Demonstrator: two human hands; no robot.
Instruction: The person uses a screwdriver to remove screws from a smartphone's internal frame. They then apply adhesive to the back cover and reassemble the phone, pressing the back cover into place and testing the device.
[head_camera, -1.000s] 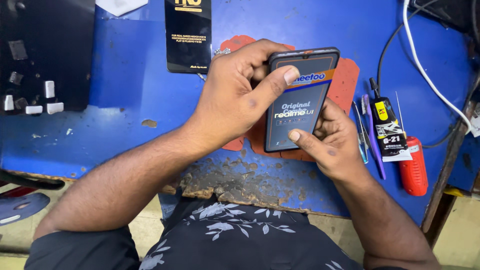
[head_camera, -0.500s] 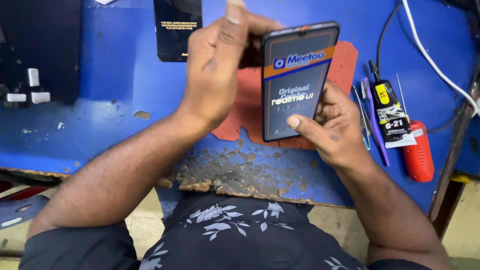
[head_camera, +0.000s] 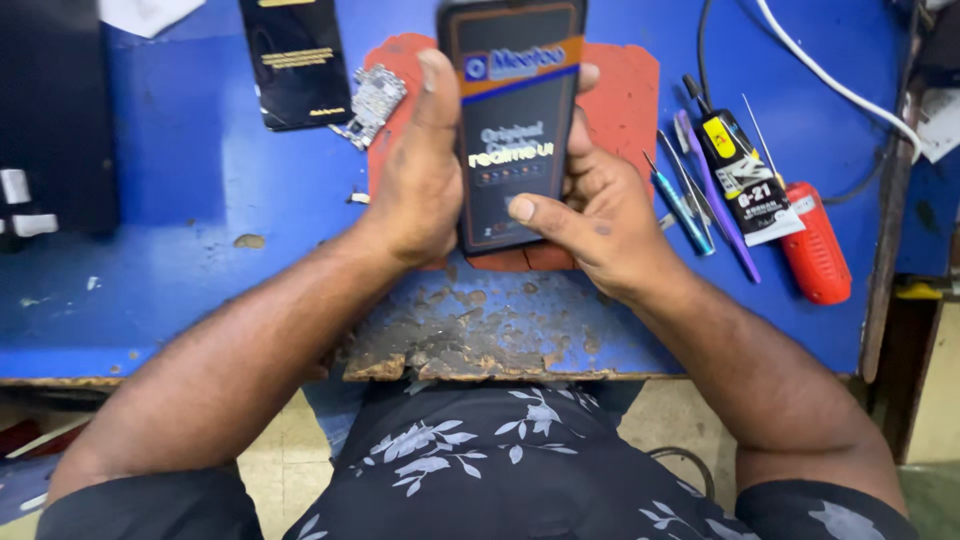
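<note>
Both hands up over the blue workbench (head_camera: 200, 200), a smartphone (head_camera: 512, 120) held between them, screen toward the camera and covered by a dark protective film with an orange band across its upper part. The phone's top edge runs out of frame.

Left hand (head_camera: 420, 170): wrapped along the phone's left edge, thumb lying flat up the left side of the screen, tip near the orange band. The other fingers go behind the phone and cannot be seen. Hand closed on the phone.

Right hand (head_camera: 600, 210): cradles the phone's right edge and lower corner. Thumb crosses onto the lower part of the screen, nail up, pressing on the film. Fingertips show along the right edge, curled against it. Also clamped on the phone.

The phone sits above a red work mat (head_camera: 625, 95), not resting on it as far as can be told.

Around: a small circuit board (head_camera: 375, 98) at the mat's left edge, a black booklet (head_camera: 295, 60) beyond it. To the right of the mat, a thin screwdriver (head_camera: 680, 205), a purple pry tool (head_camera: 715, 190), a black glue tube (head_camera: 740, 165) and a red tool (head_camera: 815, 245), lying close together. A white cable (head_camera: 840, 90) crosses the upper right corner.
</note>
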